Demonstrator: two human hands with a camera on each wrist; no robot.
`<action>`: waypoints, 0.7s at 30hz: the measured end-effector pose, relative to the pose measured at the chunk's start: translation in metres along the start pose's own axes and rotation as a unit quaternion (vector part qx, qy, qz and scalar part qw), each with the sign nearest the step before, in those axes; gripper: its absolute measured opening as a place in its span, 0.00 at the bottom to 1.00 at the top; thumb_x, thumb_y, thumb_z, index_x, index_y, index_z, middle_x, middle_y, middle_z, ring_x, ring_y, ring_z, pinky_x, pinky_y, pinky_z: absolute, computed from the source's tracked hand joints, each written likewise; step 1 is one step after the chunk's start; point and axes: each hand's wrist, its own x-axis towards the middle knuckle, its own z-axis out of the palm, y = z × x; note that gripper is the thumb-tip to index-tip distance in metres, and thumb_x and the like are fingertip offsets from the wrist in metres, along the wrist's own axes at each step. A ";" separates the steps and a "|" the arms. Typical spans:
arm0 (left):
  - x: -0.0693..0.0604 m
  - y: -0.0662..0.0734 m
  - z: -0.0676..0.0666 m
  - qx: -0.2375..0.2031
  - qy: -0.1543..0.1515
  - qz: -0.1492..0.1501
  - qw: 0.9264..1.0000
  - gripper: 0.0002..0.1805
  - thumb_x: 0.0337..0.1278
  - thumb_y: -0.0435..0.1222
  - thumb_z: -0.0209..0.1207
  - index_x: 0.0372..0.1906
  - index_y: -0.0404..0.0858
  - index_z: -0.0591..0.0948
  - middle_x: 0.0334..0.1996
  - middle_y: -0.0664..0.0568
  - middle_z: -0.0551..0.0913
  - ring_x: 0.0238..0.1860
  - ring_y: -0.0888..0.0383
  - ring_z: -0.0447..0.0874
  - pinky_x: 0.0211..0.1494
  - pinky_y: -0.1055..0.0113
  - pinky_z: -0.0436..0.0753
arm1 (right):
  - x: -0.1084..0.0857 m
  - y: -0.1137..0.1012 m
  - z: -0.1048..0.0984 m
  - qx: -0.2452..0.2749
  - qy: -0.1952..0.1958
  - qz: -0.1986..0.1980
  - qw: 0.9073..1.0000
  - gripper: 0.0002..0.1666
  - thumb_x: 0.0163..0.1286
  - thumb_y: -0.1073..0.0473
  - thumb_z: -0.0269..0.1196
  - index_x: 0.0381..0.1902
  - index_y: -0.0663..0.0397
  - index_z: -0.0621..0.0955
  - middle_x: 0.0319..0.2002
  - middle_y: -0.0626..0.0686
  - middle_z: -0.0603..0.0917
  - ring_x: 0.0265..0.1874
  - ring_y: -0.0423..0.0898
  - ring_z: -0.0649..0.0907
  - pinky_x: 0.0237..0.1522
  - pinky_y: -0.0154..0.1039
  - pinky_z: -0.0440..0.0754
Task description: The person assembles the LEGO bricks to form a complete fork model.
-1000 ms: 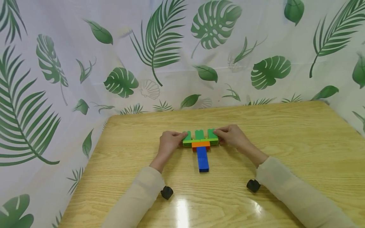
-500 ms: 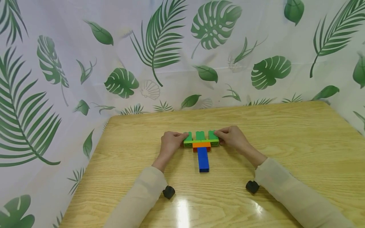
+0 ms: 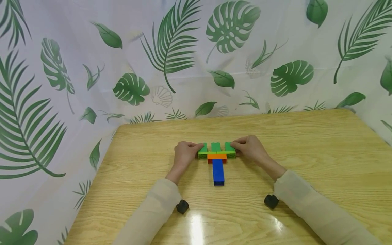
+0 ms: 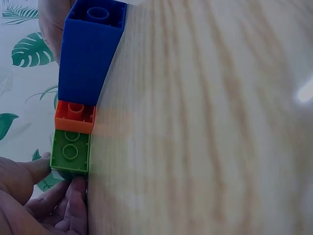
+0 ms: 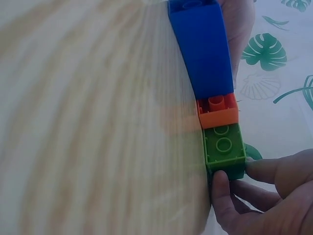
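Note:
A model of toy building bricks lies flat on the wooden table in the head view. Its stem is blue bricks (image 3: 218, 172), pointing toward me. Behind them comes an orange brick (image 3: 217, 157), then a row of lime green bricks (image 3: 225, 154), with three darker green bricks (image 3: 215, 147) at the far side. My left hand (image 3: 183, 154) pinches the left end of the green part, thumb on top. My right hand (image 3: 252, 148) pinches the right end likewise. Hollow undersides of the lime green brick (image 4: 71, 151) and orange brick (image 5: 217, 118) show in the wrist views.
The wooden table (image 3: 306, 146) extends around the model on all sides. A white leaf-print cloth (image 3: 190, 61) hangs behind it and at the left. Black devices (image 3: 182, 206) sit at both wrists, close above the tabletop.
The green end of the brick model and both hands have shifted slightly nearer to me in the head view. Both grips stay the same.

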 end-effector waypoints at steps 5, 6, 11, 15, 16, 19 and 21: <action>0.001 -0.003 -0.004 -0.008 -0.010 -0.014 1.000 0.23 0.70 0.52 0.64 0.50 0.35 0.90 0.39 0.47 0.91 0.38 0.53 0.87 0.34 0.66 0.76 | -0.001 0.000 -0.002 -0.011 0.000 0.009 1.000 0.22 0.80 0.56 0.61 0.57 0.72 0.83 0.46 0.64 0.88 0.35 0.48 0.88 0.41 0.40 0.88; 0.001 -0.004 -0.006 -0.009 -0.013 -0.014 1.000 0.24 0.71 0.52 0.62 0.52 0.35 0.89 0.41 0.46 0.91 0.39 0.53 0.88 0.36 0.66 0.78 | -0.002 0.000 -0.003 -0.021 0.001 0.010 1.000 0.23 0.80 0.55 0.60 0.59 0.71 0.82 0.47 0.64 0.88 0.37 0.49 0.88 0.43 0.40 0.87; -0.004 -0.007 -0.024 -0.005 -0.026 0.027 0.999 0.25 0.76 0.49 0.59 0.64 0.35 0.82 0.55 0.45 0.86 0.50 0.49 0.86 0.50 0.55 0.85 | -0.011 0.002 -0.016 -0.080 -0.012 -0.025 0.996 0.32 0.81 0.49 0.58 0.69 0.71 0.74 0.56 0.67 0.83 0.47 0.57 0.85 0.47 0.47 0.85; -0.012 -0.006 -0.046 0.031 -0.016 0.105 0.994 0.28 0.78 0.44 0.57 0.73 0.34 0.73 0.66 0.42 0.78 0.65 0.45 0.76 0.63 0.50 0.79 | -0.020 0.002 -0.030 -0.135 -0.014 -0.077 0.988 0.36 0.81 0.48 0.58 0.72 0.72 0.69 0.64 0.71 0.77 0.56 0.64 0.81 0.52 0.57 0.83; -0.015 -0.005 -0.052 0.043 -0.013 0.124 0.991 0.29 0.78 0.43 0.57 0.74 0.33 0.71 0.68 0.41 0.76 0.69 0.44 0.73 0.67 0.49 0.76 | -0.022 0.001 -0.033 -0.152 -0.010 -0.088 0.984 0.37 0.81 0.47 0.58 0.73 0.71 0.68 0.66 0.71 0.75 0.57 0.66 0.80 0.54 0.59 0.82; -0.022 -0.005 -0.071 0.092 0.000 0.176 0.980 0.32 0.78 0.43 0.57 0.77 0.34 0.66 0.75 0.40 0.68 0.75 0.42 0.63 0.74 0.45 0.67 | -0.029 -0.003 -0.043 -0.196 0.003 -0.117 0.974 0.40 0.82 0.45 0.57 0.75 0.71 0.65 0.71 0.73 0.68 0.65 0.70 0.73 0.63 0.67 0.73; -0.026 -0.005 -0.084 0.125 0.010 0.202 0.971 0.34 0.78 0.44 0.57 0.79 0.34 0.64 0.78 0.40 0.62 0.79 0.42 0.56 0.77 0.41 0.59 | -0.033 -0.007 -0.049 -0.225 0.012 -0.129 0.966 0.42 0.82 0.42 0.56 0.77 0.70 0.63 0.74 0.73 0.64 0.70 0.71 0.67 0.68 0.68 0.66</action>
